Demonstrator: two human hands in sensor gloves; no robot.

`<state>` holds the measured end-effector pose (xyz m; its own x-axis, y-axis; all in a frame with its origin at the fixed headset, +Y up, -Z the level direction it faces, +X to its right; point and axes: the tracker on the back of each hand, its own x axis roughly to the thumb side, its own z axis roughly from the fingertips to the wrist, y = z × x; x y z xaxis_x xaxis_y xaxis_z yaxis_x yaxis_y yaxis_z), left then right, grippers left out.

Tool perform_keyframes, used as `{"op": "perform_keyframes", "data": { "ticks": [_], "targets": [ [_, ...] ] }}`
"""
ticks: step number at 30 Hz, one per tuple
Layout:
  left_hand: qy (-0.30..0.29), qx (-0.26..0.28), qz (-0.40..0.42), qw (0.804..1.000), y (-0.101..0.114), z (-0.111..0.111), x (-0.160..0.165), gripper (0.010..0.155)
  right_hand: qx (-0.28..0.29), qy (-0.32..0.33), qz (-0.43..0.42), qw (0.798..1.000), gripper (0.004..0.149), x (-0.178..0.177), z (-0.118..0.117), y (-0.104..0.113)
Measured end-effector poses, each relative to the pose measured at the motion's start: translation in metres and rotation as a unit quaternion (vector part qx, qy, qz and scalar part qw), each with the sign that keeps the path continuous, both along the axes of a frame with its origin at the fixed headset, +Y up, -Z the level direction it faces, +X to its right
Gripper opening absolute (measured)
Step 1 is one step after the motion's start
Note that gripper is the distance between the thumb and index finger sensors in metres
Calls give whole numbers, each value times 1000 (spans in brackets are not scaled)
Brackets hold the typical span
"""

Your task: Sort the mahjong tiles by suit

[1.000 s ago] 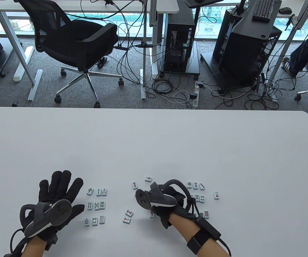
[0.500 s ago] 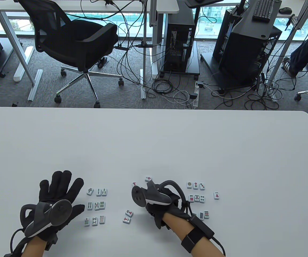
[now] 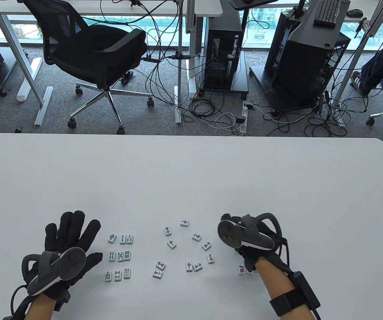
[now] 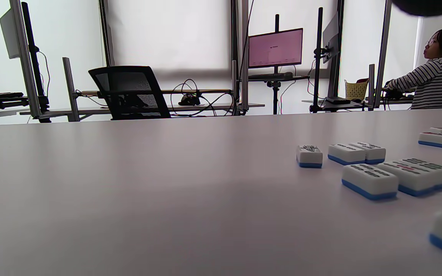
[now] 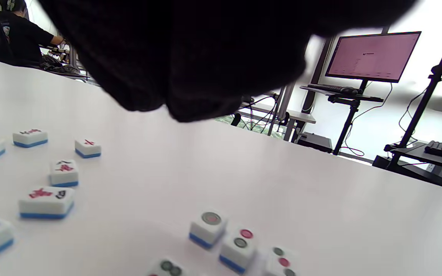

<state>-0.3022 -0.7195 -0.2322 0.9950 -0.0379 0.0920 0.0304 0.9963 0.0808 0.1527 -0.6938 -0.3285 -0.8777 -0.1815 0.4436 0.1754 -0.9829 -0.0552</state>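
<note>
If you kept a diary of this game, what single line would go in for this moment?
left hand flat on table, idle | right hand over circle tiles | bamboo tiles gridded | character tiles loose

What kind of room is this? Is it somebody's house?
Probably not a house. It looks like an office or lab: a black office chair, computer towers with cables on the carpet, and a monitor on a stand behind the white table.

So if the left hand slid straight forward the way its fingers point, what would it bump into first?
Probably nothing: the left hand points up the bare white table, and the bamboo tiles sit off to its right.
</note>
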Motion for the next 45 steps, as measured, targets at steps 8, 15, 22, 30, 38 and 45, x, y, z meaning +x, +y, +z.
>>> {"op": "perform_keyframes", "data": {
  "ticks": [8, 15, 22, 30, 38, 45],
  "targets": [
    [1, -3, -4, 1000, -2, 0, 1, 84, -42, -114, 38, 992, 56, 90, 2, -38],
    [-5, -4, -16, 1000, -4, 0, 6, 84, -81, -132, 11, 988, 55, 105, 1, -66],
    [-4, -9, -13, 1000, -4, 0, 6, 84, -78, -139, 10, 987, 53, 104, 0, -73],
    [-3, -13, -16, 1000, -4, 0, 6, 84, -75, -149, -6, 986, 58, 107, 2, -72],
    [-3, -13, -12, 1000, -5, -1, 5, 84, -52, -150, -59, 986, 63, 99, 10, -45],
    [1, -11, -21, 1000, -5, -1, 7, 83, -14, -21, -93, 995, 61, 8, 28, -24]
  ]
}}
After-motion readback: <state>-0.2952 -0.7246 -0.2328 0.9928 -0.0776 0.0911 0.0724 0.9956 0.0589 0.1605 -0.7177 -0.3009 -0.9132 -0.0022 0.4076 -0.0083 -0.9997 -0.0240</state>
